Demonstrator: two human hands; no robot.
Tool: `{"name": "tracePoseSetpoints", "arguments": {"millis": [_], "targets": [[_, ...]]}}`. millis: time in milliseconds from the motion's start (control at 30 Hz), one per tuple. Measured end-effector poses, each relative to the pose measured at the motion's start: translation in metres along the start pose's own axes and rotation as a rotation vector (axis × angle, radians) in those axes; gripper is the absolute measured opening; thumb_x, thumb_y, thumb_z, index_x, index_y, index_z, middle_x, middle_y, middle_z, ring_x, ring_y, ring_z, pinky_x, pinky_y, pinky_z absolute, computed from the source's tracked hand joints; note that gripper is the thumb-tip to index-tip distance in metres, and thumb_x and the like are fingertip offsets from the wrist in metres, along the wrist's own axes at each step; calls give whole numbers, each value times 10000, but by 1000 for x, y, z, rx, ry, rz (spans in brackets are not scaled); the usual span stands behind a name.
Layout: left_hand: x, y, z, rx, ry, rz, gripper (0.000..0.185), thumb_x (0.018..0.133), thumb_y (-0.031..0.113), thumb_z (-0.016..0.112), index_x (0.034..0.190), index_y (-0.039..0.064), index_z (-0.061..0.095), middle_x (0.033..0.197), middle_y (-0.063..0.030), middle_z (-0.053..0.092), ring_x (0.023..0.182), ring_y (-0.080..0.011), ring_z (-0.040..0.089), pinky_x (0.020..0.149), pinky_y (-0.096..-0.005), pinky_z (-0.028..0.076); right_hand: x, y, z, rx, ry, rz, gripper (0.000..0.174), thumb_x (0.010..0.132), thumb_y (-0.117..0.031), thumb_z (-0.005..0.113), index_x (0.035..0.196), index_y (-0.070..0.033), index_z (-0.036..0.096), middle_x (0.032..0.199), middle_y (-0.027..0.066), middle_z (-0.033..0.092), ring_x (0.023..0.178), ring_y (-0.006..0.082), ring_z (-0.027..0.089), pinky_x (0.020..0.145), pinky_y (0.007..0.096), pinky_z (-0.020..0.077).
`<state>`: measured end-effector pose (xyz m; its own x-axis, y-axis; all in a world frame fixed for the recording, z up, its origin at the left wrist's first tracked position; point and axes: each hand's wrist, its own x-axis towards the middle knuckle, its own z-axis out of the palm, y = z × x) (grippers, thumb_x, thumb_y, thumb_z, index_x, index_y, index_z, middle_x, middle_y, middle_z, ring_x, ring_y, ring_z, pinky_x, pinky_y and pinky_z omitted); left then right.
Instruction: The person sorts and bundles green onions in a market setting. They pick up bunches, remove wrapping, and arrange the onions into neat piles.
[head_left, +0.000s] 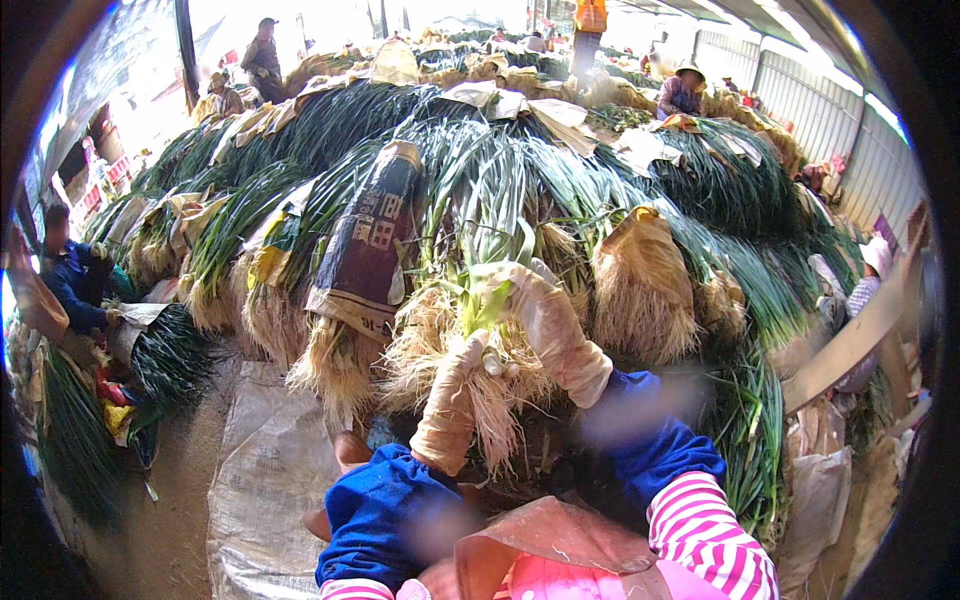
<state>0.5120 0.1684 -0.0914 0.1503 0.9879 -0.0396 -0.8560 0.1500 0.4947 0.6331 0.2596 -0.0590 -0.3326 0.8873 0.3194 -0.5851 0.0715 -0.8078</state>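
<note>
Both my hands wear soiled cream-coloured gloves. My left hand (456, 386) is closed around the lower stems of a small bunch of green onions (493, 309), close above their pale roots (495, 427). My right hand (536, 307) reaches over from the right and lies at the leafy part of the same bunch; its fingers are partly hidden, so its grip is unclear. Directly beyond lies a big heap of green onions (480, 180), the roots (420, 345) facing me and the long leaves pointing away.
A dark printed sack (367, 232) and a tan sack piece (643, 244) cover bundles on the heap. A white woven sack (270, 480) lies on the ground at left. A wooden plank (847, 345) slants at right. Co-workers sit at left (71, 277) and far right (862, 292).
</note>
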Motion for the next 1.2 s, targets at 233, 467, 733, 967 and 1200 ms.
{"name": "tracePoseSetpoints", "arguments": {"millis": [233,467,733,967,1200], "targets": [[-1,6,-1,6,38,61,239,960,323,596,1008,88,601,711,18,552,654,-121,549,687,-311,510,0,4,-20,379,-451,544,284,951,-304,520,935,-22,556,765,134,649,838,327,666,756,459,539],[8,-2,0,82,101,32,286,947,320,612,1112,87,596,905,-7,634,698,-120,578,713,-325,528,-22,-9,-22,-710,-397,-271,318,970,-316,534,1146,-56,583,1040,121,601,926,277,619,896,369,496],[19,25,-18,217,267,252,194,916,277,664,1004,107,635,824,24,598,716,-99,557,650,-254,478,-10,-64,-28,-169,-46,122,187,968,-225,530,850,-81,542,536,-49,410,440,69,385,426,239,326],[37,-20,-26,1588,174,591,298,806,276,739,1014,83,647,790,-153,654,666,-275,615,650,-367,492,0,-3,-36,-1050,-73,384,730,764,-634,691,1248,-99,583,1134,112,668,1037,242,618,901,358,464],[34,-36,-27,1247,-6,247,252,876,178,687,1073,44,605,896,-42,661,764,-150,609,688,-322,499,-9,-1,-56,-1099,78,292,391,822,-446,662,1058,-136,694,880,123,712,806,280,678,730,376,508]]}}
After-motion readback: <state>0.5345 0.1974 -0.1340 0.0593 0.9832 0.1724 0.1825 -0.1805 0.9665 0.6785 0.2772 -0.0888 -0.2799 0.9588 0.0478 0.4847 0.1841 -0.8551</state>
